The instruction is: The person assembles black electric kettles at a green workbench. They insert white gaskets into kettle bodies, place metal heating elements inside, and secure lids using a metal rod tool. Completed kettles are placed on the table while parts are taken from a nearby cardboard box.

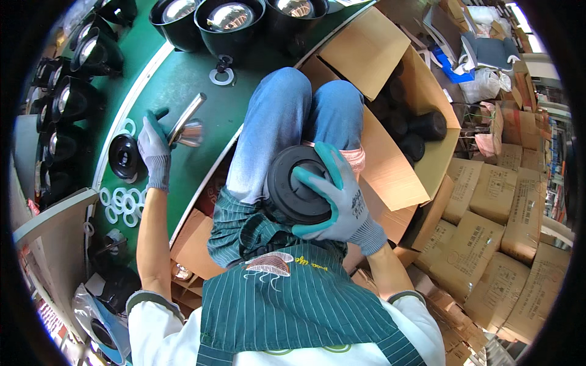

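Note:
In my lap lies a black round part (pixel 284 188) with a ringed, lid-like face. My right hand (pixel 345 204), in a grey and teal glove, grips it from the right, with fingers and thumb spread across its face and rim. My left hand (pixel 154 145), gloved alike, is over the green table, its fingers around the near end of a shiny metal piece (pixel 190 132) with a straight tube and a flared cup. The grip is partly hidden. Beside that hand lies a black disc (pixel 124 156), with several white rings (pixel 127 202) below it.
Black pots with shiny insides (pixel 229 21) stand at the table's far edge; more black pots (pixel 76 97) line the left. An open cardboard box (pixel 448 131) of black cylindrical parts is right of my knees. Closed cartons (pixel 470 256) are stacked further right.

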A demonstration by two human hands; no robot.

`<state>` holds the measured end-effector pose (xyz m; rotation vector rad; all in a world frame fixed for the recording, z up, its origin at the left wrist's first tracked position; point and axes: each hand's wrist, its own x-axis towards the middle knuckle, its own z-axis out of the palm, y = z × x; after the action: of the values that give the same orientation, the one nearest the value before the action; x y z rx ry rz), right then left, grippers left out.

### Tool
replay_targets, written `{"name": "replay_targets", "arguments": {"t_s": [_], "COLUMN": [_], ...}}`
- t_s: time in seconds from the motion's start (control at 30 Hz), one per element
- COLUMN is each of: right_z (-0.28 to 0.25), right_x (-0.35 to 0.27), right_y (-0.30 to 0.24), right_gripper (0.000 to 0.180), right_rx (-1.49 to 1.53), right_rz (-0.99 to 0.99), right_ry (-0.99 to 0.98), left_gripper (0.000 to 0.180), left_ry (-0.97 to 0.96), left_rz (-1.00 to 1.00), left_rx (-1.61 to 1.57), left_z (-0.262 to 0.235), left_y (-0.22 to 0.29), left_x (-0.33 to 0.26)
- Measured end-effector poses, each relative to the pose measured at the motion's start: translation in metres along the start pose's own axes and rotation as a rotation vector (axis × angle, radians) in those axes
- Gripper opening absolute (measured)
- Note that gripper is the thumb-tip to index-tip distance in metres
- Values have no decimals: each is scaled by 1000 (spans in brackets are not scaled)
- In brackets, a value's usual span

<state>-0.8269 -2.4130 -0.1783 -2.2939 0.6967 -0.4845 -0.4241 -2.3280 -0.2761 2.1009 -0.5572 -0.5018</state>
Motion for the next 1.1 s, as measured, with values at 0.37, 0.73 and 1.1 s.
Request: {"name": "replay_targets", "arguments": {"t_s": [0.37,0.73,1.1], "right_z": [-58,52,65], "right_x": [39,146,207], "right_y": [-30,-3,-31], "right_gripper": [69,56,75], "right_rx": [-165,1316,1459], "right_rz": [-326,351,196], "right_ry": [107,250,-689], "left_gripper": [56,83,78], "left_ry": [258,-261,567], "left_rz": [382,656,971], "left_rx": [841,-986,416], "left_z": [-15,-30,-149], "left_y": [-37,56,172], "left_x": [14,-98,91]}}
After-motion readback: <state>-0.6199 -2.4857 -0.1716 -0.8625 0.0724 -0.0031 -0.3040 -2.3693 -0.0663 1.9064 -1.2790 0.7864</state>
